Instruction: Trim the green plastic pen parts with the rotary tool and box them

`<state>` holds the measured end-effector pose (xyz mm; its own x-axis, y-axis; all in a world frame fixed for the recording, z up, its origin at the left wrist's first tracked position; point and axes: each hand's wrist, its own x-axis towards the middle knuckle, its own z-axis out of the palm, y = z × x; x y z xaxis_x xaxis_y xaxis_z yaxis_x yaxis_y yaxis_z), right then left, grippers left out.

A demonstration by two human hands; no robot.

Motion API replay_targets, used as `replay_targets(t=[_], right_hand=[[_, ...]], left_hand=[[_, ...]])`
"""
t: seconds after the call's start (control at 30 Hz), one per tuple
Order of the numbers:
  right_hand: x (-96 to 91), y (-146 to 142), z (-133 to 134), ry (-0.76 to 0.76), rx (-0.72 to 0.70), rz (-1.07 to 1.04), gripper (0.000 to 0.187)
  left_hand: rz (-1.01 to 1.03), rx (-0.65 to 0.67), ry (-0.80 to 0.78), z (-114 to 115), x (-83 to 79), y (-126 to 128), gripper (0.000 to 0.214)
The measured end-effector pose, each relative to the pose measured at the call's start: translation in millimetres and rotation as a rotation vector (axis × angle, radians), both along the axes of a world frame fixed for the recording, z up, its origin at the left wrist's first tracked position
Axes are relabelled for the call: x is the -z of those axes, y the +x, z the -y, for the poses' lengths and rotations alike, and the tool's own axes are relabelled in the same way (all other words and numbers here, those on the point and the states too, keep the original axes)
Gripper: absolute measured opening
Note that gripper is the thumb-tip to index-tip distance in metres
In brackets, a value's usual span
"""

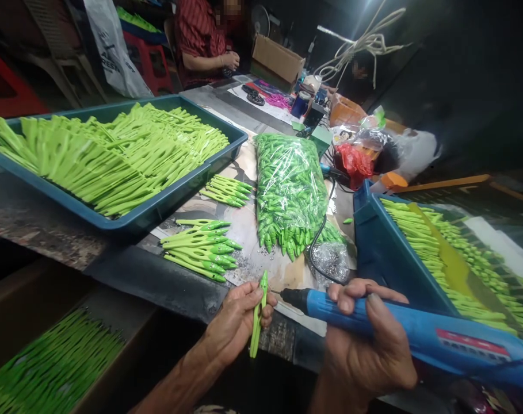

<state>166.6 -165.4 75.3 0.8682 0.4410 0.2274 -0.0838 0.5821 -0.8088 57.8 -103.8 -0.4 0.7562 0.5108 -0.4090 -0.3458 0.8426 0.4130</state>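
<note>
Between the fingers and thumb of my left hand (pixel 239 313) is a slim green plastic piece (pixel 256 328) with a darker green pointed tip, held upright. My right hand (pixel 365 339) is wrapped round a blue electric screwdriver (pixel 399 328). Its thin bit points left at the green piece; whether it touches cannot be made out. Just beyond my left hand lies a row of similar green pieces (pixel 201 247) with tips fitted, and a second small group (pixel 229 190) sits behind it. Tiny metal screws (pixel 244 261) are scattered on the table near the tips.
A blue tray (pixel 175 198) of light green pieces stands left, a second blue tray (pixel 373 230) right. Between them lies a clear bag of green tips (pixel 287 190) beside a small bag of screws (pixel 330 261). A black cord (pixel 315 241) crosses there. Another person (pixel 201 46) sits at the far end.
</note>
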Motion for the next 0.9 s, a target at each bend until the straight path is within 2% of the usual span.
replay_targets(t=[0.37,0.73,0.9], right_hand=[[-0.6,-1.1,-1.6,-0.011,0.004,0.019,0.015],[-1.8,2.5,-0.1,-0.029,0.032,-0.001,0.014],[-2.9,6.1,0.8,-0.039,0.072,-0.025,0.013]], left_hand=[[-0.013,-0.018,-0.01,0.5,-2.2,0.1,0.008],[-0.062,-0.055,-0.11,-0.9,-3.2,2.1,0.019],[-0.049,-0.031,-0.157,-1.8,-5.6,4.3,0.02]])
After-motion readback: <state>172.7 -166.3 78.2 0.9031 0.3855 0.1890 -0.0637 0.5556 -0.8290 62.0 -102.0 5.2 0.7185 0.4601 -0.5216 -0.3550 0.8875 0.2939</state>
